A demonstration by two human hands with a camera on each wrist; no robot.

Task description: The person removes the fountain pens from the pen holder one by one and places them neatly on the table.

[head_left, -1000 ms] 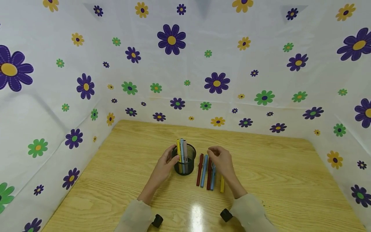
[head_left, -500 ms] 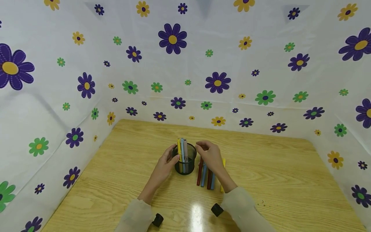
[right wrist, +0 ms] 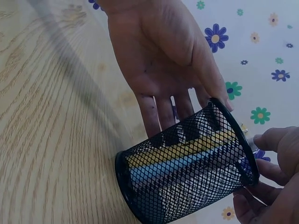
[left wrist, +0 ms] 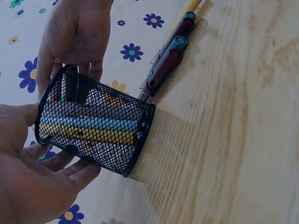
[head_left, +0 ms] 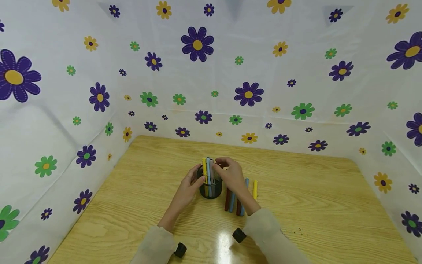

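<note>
My left hand (head_left: pixel 185 187) grips the side of a black mesh pen cup (left wrist: pixel 93 135), with thumb by the rim and fingers round the wall. Inside stand a yellow pen (head_left: pixel 204 170), a light-blue pen (head_left: pixel 208 171) and a grey pen (head_left: pixel 212 172). At the cup's right rim is my right hand (head_left: pixel 232 176), its fingers loosely bent. Its thumb, in the right wrist view, lies at the end of a pen above the rim; no firm pinch shows. Below that forearm, dark red pens (head_left: pixel 228 201) and blue pens (head_left: pixel 242 209) lie side by side, partly covered.
A yellow pen (head_left: pixel 255 187) lies to the right of the row on the wooden table (head_left: pixel 313 198). Flower-printed white cloth (head_left: pixel 224 73) encloses the back and both sides. Black devices (head_left: pixel 239 235) sit at both wrists.
My right hand has moved left from above the row of pens to the pen cup's rim, uncovering the yellow pen's upper part. The left hand keeps its hold on the cup.
</note>
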